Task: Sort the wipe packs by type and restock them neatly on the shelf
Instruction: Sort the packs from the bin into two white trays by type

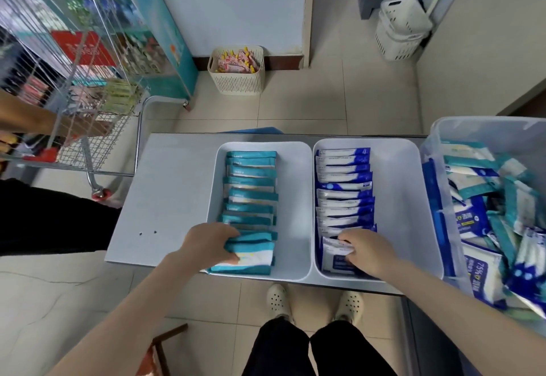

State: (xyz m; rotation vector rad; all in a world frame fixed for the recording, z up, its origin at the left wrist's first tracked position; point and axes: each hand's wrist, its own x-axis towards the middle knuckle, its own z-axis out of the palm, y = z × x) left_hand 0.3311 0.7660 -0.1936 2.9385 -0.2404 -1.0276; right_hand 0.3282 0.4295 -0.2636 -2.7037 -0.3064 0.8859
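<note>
Two white trays sit side by side on a pale table (165, 186) in the middle of the frame.

Left tray (295, 198): a row of teal packs (251, 189) stands on edge, running from far end to near end along the tray's left side. Right tray (399, 198): a matching row of blue packs (344, 186) along its left side.

Left hand (206, 245), lower centre: fingers curled round the left edge of the nearest teal pack (254, 253) at the near end of the row, thumb on top. That pack leans flatter than the others.

Right hand (366, 251), lower centre-right: fingers curled, pinching the nearest blue pack (336, 247) at its right edge, at the near end of its row.

Right edge of frame: a clear tub (437, 145), touching the right tray, holds a loose heap of mixed packs (487, 213), teal and blue jumbled together.

Left of frame: a wire cart (97, 127) with another person's arm (26, 115) reaching to it. Upper centre: a cream basket (236, 83) of snack packets on the floor by the wall. Upper right: stacked white baskets (401, 30).
</note>
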